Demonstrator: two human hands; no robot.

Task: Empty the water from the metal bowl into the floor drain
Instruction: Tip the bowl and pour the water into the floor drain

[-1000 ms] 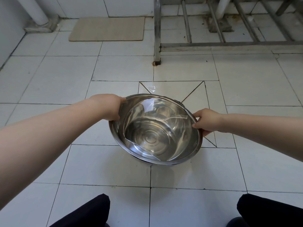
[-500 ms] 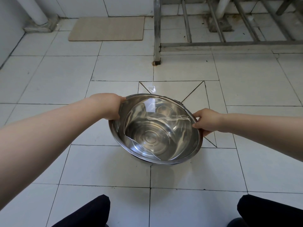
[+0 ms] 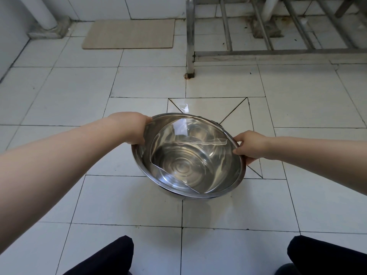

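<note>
I hold a shiny metal bowl [image 3: 188, 155] with water in it above the tiled floor. My left hand [image 3: 135, 130] grips its left rim and my right hand [image 3: 250, 145] grips its right rim. The bowl tilts slightly away from me, and the water surface reaches toward the far rim. Beneath and behind it lies a square floor section with diagonal cut lines [image 3: 236, 110] sloping toward its middle; the drain itself is hidden by the bowl. A small wet patch [image 3: 183, 108] glints on the floor just past the far rim.
A steel rack leg [image 3: 190, 36] and its low frame [image 3: 278, 52] stand at the back right. A beige mat [image 3: 129, 33] lies at the back, with a white pipe [image 3: 42, 12] in the left corner. My dark trouser legs [image 3: 103, 259] show at the bottom.
The bowl has tipped slightly further forward, and the water surface has shifted toward the far rim. Both hands keep the same grip.
</note>
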